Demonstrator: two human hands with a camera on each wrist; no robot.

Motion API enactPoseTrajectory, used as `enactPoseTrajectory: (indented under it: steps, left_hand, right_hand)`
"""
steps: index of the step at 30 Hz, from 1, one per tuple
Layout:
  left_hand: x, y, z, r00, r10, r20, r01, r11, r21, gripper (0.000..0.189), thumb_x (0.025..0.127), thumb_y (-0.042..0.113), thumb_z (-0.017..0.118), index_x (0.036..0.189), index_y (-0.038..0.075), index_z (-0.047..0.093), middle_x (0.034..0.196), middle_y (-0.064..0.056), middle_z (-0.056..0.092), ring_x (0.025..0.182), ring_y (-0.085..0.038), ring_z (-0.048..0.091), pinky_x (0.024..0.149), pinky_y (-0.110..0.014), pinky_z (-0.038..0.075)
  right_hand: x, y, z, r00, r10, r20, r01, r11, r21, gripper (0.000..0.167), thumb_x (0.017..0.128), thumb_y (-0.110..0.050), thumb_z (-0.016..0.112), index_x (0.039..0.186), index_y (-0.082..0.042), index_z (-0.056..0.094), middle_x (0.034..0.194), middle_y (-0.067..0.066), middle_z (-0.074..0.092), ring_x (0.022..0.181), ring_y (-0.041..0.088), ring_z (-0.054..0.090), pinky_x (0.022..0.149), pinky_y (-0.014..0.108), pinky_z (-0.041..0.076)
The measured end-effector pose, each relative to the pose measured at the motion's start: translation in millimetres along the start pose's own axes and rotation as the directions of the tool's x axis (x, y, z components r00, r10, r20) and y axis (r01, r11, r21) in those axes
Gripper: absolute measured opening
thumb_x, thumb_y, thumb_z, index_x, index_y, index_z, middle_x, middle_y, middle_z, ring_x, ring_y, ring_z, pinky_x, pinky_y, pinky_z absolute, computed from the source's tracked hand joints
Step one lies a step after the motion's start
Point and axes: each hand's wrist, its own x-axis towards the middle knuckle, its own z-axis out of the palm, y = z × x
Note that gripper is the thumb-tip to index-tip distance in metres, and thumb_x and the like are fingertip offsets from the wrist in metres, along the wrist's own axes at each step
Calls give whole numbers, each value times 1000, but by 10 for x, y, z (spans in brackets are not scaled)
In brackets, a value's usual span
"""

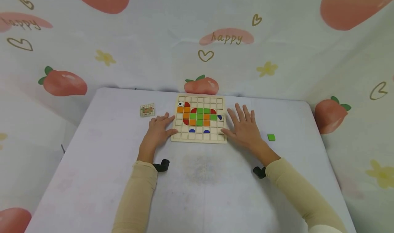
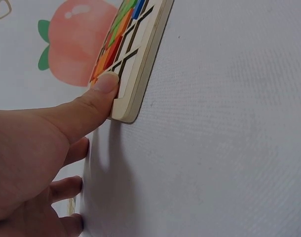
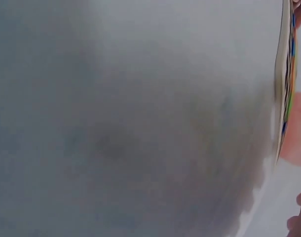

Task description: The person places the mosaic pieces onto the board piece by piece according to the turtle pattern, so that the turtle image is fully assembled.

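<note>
A wooden grid board (image 1: 199, 140) lies on the table with colored tiles set in it in an animal-like pattern. Orange, green and red tiles fill the middle, among them a green tile (image 1: 200, 117); a round eye tile (image 1: 181, 104) is at upper left. Blue half-round tiles (image 1: 206, 131) sit lower down and at the right. My left hand (image 1: 157, 132) is at the board's left side, its thumb (image 2: 105, 84) resting on the rim near a corner. At the right side, my right hand (image 1: 245, 128) has its fingers spread, the thumb touching the board's edge.
A small pattern card (image 1: 147, 110) lies left of the board. One loose green square tile (image 1: 271, 137) is on the table right of my right hand. Behind the white table (image 1: 197, 199) hangs a fruit-printed cloth (image 1: 154, 38).
</note>
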Motion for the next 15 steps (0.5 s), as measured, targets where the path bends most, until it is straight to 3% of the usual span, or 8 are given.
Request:
enactPoseTrajectory:
  steps: [10,15]
  left_hand:
    - [6,11,0,1000,2,4,-2,1000,2,76,94,43,72,160,28,36,172,-6,21,156,-47,13,123,-65,25]
    - [5,0,1,1000,0,-5,0,1000,4,76,93,43,72,159,28,37,172,-5,22,156,-46,13,123,-65,27]
  right_hand:
    - [-241,359,51,996,88,14,-89,994,64,89,95,-63,54,162,-15,22,171,21,9,158,48,5,125,71,3]
    - [-362,546,18,992,127,13,-127,985,115,86,99,-64,49,162,-12,21,170,25,10,156,51,7,122,74,4]
